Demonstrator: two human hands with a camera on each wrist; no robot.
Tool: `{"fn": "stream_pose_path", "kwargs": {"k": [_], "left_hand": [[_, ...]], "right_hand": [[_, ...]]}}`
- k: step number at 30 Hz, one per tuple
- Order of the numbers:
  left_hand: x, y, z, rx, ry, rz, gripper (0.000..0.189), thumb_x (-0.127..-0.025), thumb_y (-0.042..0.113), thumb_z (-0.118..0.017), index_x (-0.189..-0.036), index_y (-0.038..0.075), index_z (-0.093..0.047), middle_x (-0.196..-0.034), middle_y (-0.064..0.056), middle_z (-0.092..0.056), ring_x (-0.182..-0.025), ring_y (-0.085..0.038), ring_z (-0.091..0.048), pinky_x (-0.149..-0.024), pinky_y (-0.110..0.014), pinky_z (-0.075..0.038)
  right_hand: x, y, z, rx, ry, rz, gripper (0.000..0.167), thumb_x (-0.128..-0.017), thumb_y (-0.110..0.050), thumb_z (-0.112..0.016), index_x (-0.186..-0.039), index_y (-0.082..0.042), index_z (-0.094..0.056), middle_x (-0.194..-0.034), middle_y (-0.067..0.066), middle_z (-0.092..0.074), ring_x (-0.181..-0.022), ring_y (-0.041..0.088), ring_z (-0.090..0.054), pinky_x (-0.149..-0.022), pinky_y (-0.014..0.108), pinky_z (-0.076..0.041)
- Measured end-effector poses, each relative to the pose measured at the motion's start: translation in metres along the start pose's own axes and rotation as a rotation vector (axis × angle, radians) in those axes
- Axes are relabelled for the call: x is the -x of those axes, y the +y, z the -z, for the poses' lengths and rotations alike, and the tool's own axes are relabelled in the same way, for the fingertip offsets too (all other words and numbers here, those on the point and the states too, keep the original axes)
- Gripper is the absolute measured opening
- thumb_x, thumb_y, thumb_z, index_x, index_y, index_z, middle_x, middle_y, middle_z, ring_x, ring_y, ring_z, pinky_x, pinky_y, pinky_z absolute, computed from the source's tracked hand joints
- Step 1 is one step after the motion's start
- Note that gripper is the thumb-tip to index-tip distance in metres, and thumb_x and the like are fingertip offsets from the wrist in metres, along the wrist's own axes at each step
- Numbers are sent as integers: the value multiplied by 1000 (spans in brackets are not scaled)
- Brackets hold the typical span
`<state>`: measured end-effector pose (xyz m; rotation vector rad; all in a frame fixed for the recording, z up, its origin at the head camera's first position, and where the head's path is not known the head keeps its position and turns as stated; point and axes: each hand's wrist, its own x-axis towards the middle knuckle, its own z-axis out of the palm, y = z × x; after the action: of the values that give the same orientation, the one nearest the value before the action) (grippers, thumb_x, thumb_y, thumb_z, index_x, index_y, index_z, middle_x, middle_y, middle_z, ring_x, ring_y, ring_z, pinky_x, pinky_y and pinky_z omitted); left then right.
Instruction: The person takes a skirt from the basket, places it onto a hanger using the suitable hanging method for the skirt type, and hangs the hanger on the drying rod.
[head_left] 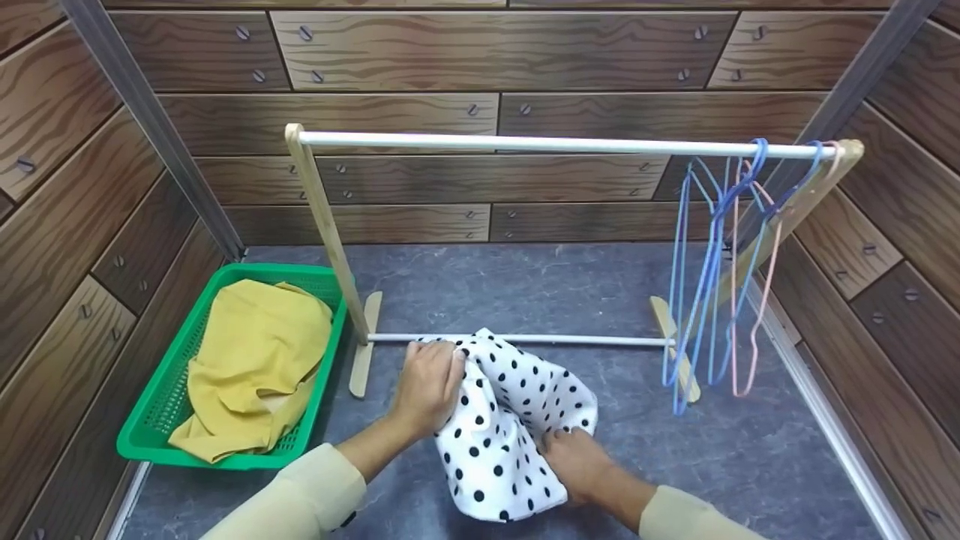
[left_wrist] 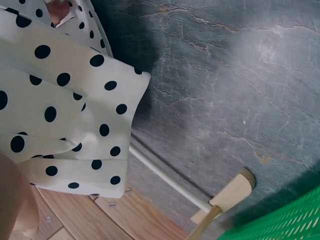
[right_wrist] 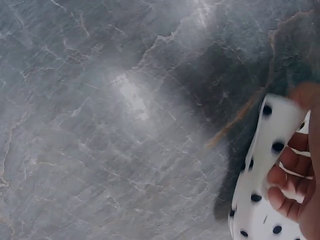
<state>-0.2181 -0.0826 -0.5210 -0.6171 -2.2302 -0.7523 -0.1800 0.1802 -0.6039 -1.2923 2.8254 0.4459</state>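
A white cloth with black polka dots [head_left: 480,450] hangs bunched between both hands, in front of the rack's lower bar. My left hand [head_left: 429,386] grips its upper left edge, knuckles up. Lower and to the right, my right hand [head_left: 577,461] holds another edge of it. The right wrist view shows the right hand's curled fingers [right_wrist: 287,197] against the dotted fabric [right_wrist: 256,197]. In the left wrist view the cloth [left_wrist: 75,110] spreads in loose folds, and only part of the left hand [left_wrist: 17,200] shows at the edge.
A green basket [head_left: 135,431] at the left holds a yellow cloth [head_left: 259,352]. Beyond my hands stands a clothes rack with a white top bar [head_left: 525,142] and wooden posts [head_left: 326,225]. Blue hangers [head_left: 720,217] and a pink hanger [head_left: 765,292] hang at its right end. Wood-patterned walls enclose the grey floor.
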Motion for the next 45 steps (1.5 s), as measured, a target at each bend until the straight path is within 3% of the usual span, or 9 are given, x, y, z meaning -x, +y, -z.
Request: {"fn": "stream_pose_path", "kwargs": {"k": [5,12,16,19,25,28,31,37,45], "left_hand": [[-1,-7,3,18,-19,22,31,-98,10,-51,-68,13,-40,-59,1,-38,-53,-16,-33,-66,-35,-34],[9,-36,10,12,-71,47,31,-97,9,-51,-68,12,-42,-60,-1,-41,-55,-19,-39,-67,-37,-35],[19,-53,13,6,-110,52,30,-98,8,-51,-69,12,-44,-61,-3,-43,-57,-21,-45,-68,-38,-37],[22,-63,16,-7,-171,74,30,-99,10,-51,-70,12,-46,-63,-4,-49,-62,-24,-53,-71,-40,-40],[18,-79,29,-39,-343,115,31,-102,16,-48,-71,13,-50,-72,-8,-60,-79,-31,-64,-78,-47,-43],[15,-87,34,-71,-404,105,35,-103,18,-48,-68,15,-47,-68,-6,-58,-76,-30,-63,-75,-45,-41],[14,-93,39,-118,-454,87,36,-103,21,-47,-67,16,-47,-68,-5,-58,-75,-29,-62,-72,-43,-39],[16,-94,45,-210,-490,0,31,-102,25,-50,-74,13,-54,-74,-6,-61,-78,-28,-61,-75,-42,-40],[31,-79,41,-200,-409,-347,17,-95,24,-58,-83,12,-62,-78,-4,-63,-77,-24,-59,-75,-40,-44]], "right_hand": [[4,3,-1,19,115,72,18,-75,-27,-74,-80,-16,-61,-70,1,-57,-59,19,-55,-49,33,-41],[13,32,13,14,190,66,18,-81,-27,-67,-85,-12,-56,-71,1,-54,-59,17,-50,-50,30,-40],[21,54,12,44,389,84,20,-74,-24,-69,-79,-13,-53,-67,0,-52,-52,16,-47,-44,30,-38],[25,66,10,59,532,83,21,-70,-22,-69,-77,-13,-51,-65,-1,-49,-49,17,-47,-42,31,-38],[32,78,11,24,671,76,12,-75,-20,-61,-82,-12,-54,-71,0,-51,-50,17,-51,-41,29,-39],[37,82,12,-2,692,88,11,-77,-19,-59,-83,-12,-54,-73,0,-52,-51,16,-51,-40,28,-39],[42,85,14,-36,650,75,11,-77,-17,-60,-82,-12,-52,-71,-1,-49,-49,13,-47,-39,27,-36],[55,97,14,40,612,80,10,-84,-20,-54,-82,-11,-50,-70,0,-45,-45,13,-42,-37,28,-33],[84,120,5,140,544,182,14,-86,-23,-49,-81,-10,-50,-70,1,-52,-50,18,-48,-39,31,-33]]}}
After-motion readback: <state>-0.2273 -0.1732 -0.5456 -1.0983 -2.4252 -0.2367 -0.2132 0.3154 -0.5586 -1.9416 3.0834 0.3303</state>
